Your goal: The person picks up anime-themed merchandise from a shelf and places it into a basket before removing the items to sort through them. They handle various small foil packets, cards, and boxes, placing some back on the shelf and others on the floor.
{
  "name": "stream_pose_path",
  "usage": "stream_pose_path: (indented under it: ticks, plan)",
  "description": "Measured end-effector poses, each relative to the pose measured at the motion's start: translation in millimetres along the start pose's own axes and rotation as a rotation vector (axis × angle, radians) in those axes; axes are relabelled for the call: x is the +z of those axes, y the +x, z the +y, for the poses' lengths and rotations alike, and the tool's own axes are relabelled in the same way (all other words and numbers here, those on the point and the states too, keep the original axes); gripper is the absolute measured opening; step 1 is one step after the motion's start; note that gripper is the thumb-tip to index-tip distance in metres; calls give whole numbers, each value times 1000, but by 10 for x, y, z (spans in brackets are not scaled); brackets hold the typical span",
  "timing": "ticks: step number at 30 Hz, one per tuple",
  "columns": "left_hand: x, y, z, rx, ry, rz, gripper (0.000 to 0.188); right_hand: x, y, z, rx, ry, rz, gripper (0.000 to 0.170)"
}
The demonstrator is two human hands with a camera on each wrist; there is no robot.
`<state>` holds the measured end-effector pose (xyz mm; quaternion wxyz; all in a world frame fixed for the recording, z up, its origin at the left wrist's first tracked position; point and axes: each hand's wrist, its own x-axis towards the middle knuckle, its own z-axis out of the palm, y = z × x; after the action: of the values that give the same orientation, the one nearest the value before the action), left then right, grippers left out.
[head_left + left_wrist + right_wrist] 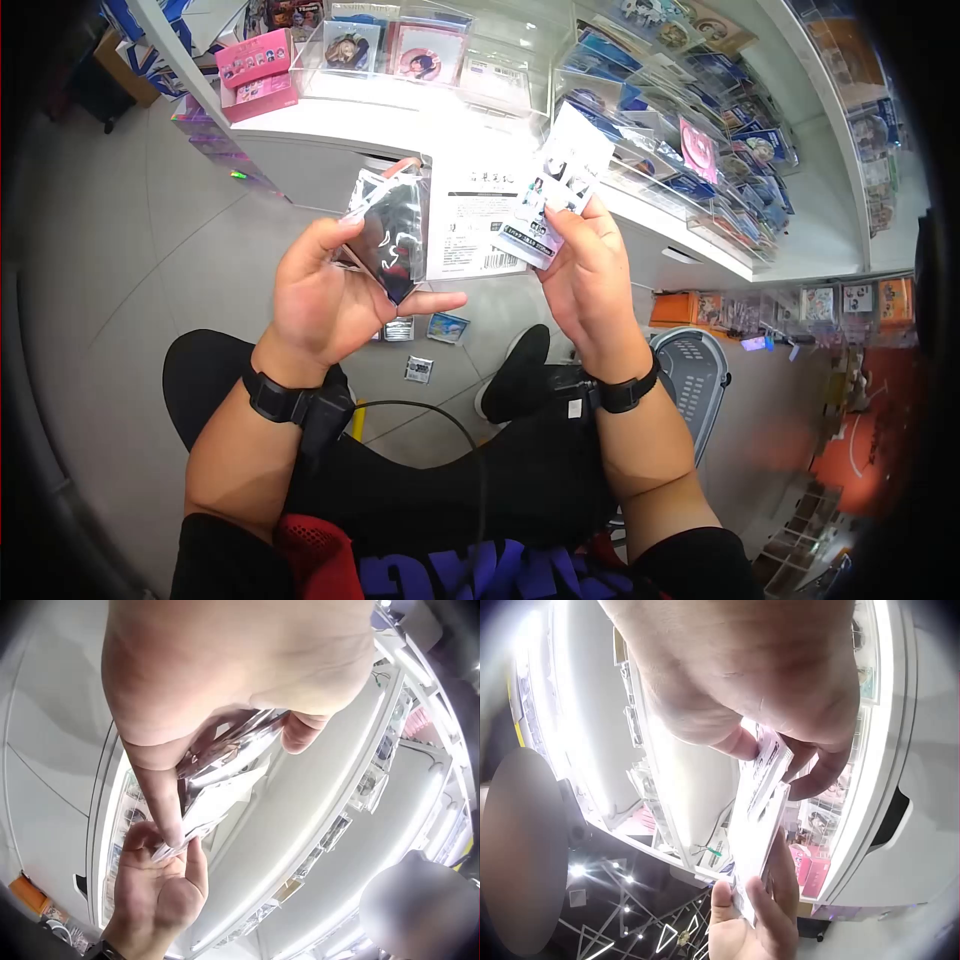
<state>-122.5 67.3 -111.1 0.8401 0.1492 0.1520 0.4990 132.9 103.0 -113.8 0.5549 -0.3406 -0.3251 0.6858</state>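
Observation:
My left hand [335, 290] grips a dark, glossy plastic packet [388, 240] between thumb and fingers, one finger stretched out below it. A white card [470, 215] with printed text and a barcode stands between the two hands, its left edge overlapped by the dark packet. In my right hand [590, 270], the thumb pinches a flat white packet [565, 165] printed with small character pictures and a dark label band. It is tilted and overlaps the card's right edge. In the right wrist view, the pale packets [757, 817] appear nearly edge-on between both hands.
A white display counter [330, 105] runs in front, bearing a pink box [257, 75] and clear trays of packaged goods [680, 130]. Small packets [419, 369] lie on the floor between the feet. A grey stool [690, 380] stands at the right; a black cable [450, 415] crosses the lap.

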Motion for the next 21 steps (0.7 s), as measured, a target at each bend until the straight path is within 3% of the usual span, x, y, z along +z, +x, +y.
stream_pose_path:
  ticks: [4,16,19,21]
  plan:
    - [-30,-14,-8,8,-16,-10,73,-35,-7,-15,47,-14,69,37]
    - [5,-15,-86,-21,115,-23,74,-49,19,46,372,98,-77,39]
    - [-22,7,-78,2,136,-69,72,-68,-8,30,496,275,-3,33]
    - [22,5,-81,23,188,7,70,-102,-29,11,515,458,-140,36]
